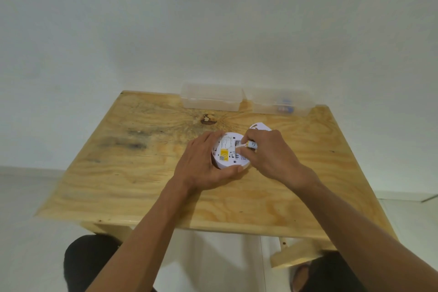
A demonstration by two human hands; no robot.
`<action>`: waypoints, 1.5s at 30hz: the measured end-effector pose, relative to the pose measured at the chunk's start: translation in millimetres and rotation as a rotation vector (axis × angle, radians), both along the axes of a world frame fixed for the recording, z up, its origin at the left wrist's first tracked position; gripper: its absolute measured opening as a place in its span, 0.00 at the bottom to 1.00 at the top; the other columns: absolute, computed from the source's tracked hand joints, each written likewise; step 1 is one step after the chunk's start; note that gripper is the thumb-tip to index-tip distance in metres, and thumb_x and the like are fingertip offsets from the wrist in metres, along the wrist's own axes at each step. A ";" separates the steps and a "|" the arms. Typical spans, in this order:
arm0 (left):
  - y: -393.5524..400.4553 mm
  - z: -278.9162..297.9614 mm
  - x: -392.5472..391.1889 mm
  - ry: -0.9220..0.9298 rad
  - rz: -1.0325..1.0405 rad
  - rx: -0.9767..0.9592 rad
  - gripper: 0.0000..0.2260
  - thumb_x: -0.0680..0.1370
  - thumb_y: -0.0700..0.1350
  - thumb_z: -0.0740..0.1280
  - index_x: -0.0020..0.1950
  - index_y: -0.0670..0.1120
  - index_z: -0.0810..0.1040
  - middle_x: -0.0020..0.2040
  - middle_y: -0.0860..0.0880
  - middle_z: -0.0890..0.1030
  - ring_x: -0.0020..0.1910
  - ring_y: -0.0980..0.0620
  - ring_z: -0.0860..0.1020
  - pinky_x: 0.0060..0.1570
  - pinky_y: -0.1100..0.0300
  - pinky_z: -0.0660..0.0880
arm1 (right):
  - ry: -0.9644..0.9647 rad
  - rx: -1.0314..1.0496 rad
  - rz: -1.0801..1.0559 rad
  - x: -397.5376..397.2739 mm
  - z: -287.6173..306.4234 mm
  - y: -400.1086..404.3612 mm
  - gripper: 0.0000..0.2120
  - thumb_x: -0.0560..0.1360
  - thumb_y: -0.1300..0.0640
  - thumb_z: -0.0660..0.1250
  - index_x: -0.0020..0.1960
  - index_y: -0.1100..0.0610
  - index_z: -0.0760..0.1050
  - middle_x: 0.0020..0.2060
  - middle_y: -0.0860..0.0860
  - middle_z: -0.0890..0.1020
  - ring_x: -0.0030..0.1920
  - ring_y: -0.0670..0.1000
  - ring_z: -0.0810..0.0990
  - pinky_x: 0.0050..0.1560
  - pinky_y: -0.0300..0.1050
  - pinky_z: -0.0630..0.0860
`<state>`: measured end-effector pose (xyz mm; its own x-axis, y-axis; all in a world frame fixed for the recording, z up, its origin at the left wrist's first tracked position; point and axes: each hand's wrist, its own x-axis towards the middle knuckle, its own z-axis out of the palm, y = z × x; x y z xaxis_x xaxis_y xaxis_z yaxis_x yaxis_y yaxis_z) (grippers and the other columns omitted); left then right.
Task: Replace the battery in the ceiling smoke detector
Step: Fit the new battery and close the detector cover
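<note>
A round white smoke detector (228, 155) lies back side up on the wooden table (142, 149), showing a yellow label and printed text. My left hand (201, 166) cups its left and near rim and holds it. My right hand (267, 152) pinches a small battery (250, 144) with a yellow and white wrap, its end at the detector's right side. A white mounting plate (259, 126) lies flat just behind my right hand.
Two clear plastic boxes stand at the table's far edge: a closed one (211, 97) at the middle and one (282, 102) to the right holding small blue and white items. A white wall rises behind. My knees show below the near edge.
</note>
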<state>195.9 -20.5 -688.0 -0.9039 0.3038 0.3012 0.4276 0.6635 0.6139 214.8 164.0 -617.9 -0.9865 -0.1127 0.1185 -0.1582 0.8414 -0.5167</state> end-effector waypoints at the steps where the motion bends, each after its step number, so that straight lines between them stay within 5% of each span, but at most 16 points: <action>1: -0.1 -0.3 0.0 0.000 0.002 0.003 0.39 0.68 0.71 0.70 0.72 0.49 0.71 0.63 0.55 0.76 0.60 0.55 0.75 0.63 0.49 0.71 | 0.001 0.018 0.013 1.4 -0.1 -1.1 0.11 0.76 0.51 0.71 0.54 0.56 0.81 0.46 0.54 0.82 0.45 0.52 0.76 0.42 0.51 0.76; 7: 0.1 1.3 0.5 0.001 -0.001 0.004 0.41 0.67 0.71 0.69 0.72 0.48 0.71 0.64 0.54 0.76 0.62 0.54 0.75 0.65 0.50 0.70 | -0.132 0.070 0.141 4.5 3.1 3.0 0.17 0.79 0.49 0.68 0.65 0.54 0.79 0.56 0.54 0.82 0.58 0.56 0.76 0.51 0.53 0.76; 16: -0.3 1.2 -0.1 -0.005 -0.007 0.001 0.41 0.67 0.71 0.68 0.72 0.48 0.70 0.65 0.53 0.76 0.63 0.54 0.75 0.65 0.48 0.71 | -0.088 -0.043 0.110 0.0 3.3 5.7 0.08 0.74 0.50 0.74 0.50 0.52 0.85 0.48 0.50 0.83 0.39 0.45 0.77 0.45 0.50 0.77; 20: -1.0 1.1 -1.5 -0.005 -0.011 0.000 0.42 0.67 0.72 0.68 0.72 0.47 0.71 0.64 0.52 0.77 0.62 0.53 0.75 0.65 0.47 0.72 | -0.084 0.055 0.108 -2.9 -0.1 8.5 0.10 0.74 0.45 0.72 0.50 0.49 0.84 0.47 0.47 0.80 0.48 0.50 0.77 0.47 0.53 0.76; 25: -1.0 -0.3 -3.3 -0.013 -0.010 0.007 0.43 0.66 0.71 0.69 0.72 0.46 0.72 0.64 0.52 0.77 0.62 0.52 0.76 0.65 0.46 0.72 | -0.108 0.095 0.066 1.2 -6.5 11.2 0.11 0.76 0.38 0.66 0.49 0.43 0.83 0.39 0.41 0.71 0.47 0.47 0.72 0.44 0.48 0.70; 30: 1.3 1.5 -0.2 0.007 0.009 0.020 0.42 0.65 0.72 0.70 0.71 0.47 0.72 0.61 0.57 0.76 0.60 0.55 0.76 0.64 0.48 0.72 | -0.111 0.216 0.055 2.8 -3.9 4.0 0.15 0.78 0.37 0.61 0.53 0.43 0.82 0.45 0.43 0.73 0.50 0.50 0.75 0.43 0.47 0.68; 33: 1.1 2.7 1.9 -0.014 0.014 0.009 0.43 0.66 0.72 0.70 0.72 0.47 0.71 0.63 0.54 0.77 0.62 0.55 0.75 0.65 0.52 0.71 | -0.205 0.085 0.103 -1.1 4.0 10.6 0.12 0.78 0.41 0.64 0.47 0.45 0.84 0.45 0.44 0.81 0.44 0.47 0.78 0.40 0.46 0.72; 35: 0.6 4.3 2.7 -0.039 0.020 -0.007 0.43 0.65 0.72 0.69 0.74 0.48 0.70 0.66 0.53 0.76 0.63 0.55 0.74 0.67 0.52 0.69 | -0.296 -0.196 0.084 -1.5 10.9 18.2 0.15 0.79 0.44 0.65 0.41 0.51 0.82 0.36 0.48 0.77 0.33 0.46 0.71 0.34 0.42 0.67; 38: 0.4 5.9 3.3 -0.057 0.034 -0.001 0.44 0.64 0.72 0.69 0.74 0.49 0.70 0.67 0.53 0.76 0.64 0.55 0.73 0.69 0.52 0.69 | -0.441 -0.704 -0.102 -0.7 18.6 30.2 0.11 0.82 0.53 0.62 0.53 0.57 0.82 0.39 0.53 0.74 0.33 0.48 0.68 0.32 0.42 0.67; 40: 0.8 5.8 3.7 -0.051 0.035 -0.009 0.44 0.65 0.72 0.69 0.74 0.49 0.69 0.68 0.53 0.76 0.65 0.54 0.73 0.69 0.50 0.69 | -0.499 -0.868 -0.135 2.3 18.7 35.5 0.10 0.81 0.62 0.61 0.58 0.58 0.79 0.42 0.54 0.76 0.34 0.49 0.72 0.34 0.42 0.71; 45: 1.2 7.1 4.2 -0.046 0.046 -0.007 0.44 0.64 0.72 0.68 0.74 0.49 0.70 0.67 0.53 0.76 0.64 0.54 0.73 0.68 0.52 0.69 | -0.316 -0.662 -0.115 8.6 6.7 41.2 0.08 0.80 0.62 0.66 0.56 0.55 0.81 0.45 0.53 0.85 0.39 0.46 0.81 0.41 0.38 0.76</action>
<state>200.1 -19.3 -680.9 -0.9299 0.2632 0.2568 0.3676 0.6861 0.6278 223.4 205.2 -611.3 -0.9862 -0.0101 -0.1653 0.1520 0.3403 -0.9279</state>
